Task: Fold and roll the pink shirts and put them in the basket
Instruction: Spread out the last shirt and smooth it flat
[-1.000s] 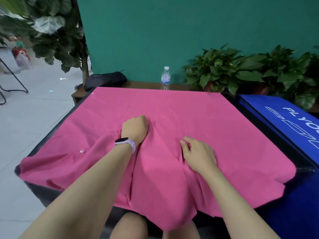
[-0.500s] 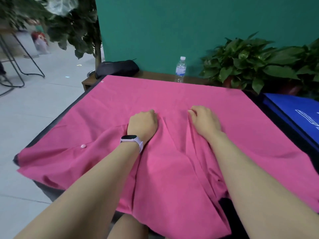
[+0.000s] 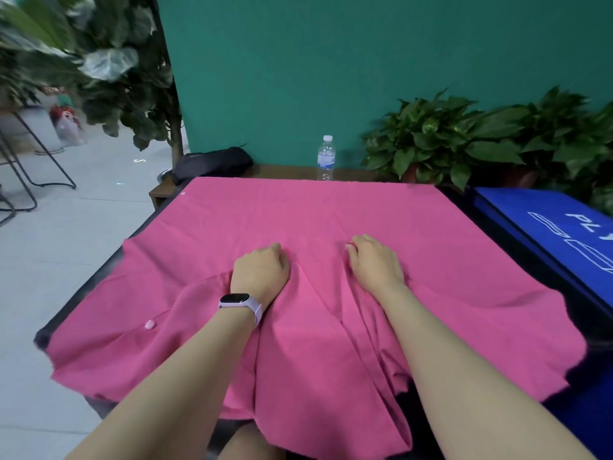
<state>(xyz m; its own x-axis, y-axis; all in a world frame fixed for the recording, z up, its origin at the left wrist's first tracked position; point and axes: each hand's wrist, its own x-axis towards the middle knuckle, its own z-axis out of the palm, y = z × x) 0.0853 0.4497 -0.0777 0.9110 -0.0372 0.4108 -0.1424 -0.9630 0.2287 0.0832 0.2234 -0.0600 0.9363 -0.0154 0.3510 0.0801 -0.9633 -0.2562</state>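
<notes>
Fingers of left hand (image 3: 262, 270) and right hand (image 3: 376, 263) curled under, pinching pink shirt (image 3: 331, 327), fingertips hidden.

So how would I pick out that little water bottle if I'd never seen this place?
Find the green wall behind the table spread with the pink shirt. On the wooden ledge at its foot stands the water bottle, between a black bag and leafy potted plants. It is the only clear, upright thing there, with a white cap.

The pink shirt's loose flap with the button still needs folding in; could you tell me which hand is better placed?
Probably the left hand: it rests on the pink shirt beside the button, while the right hand lies farther away.
</notes>
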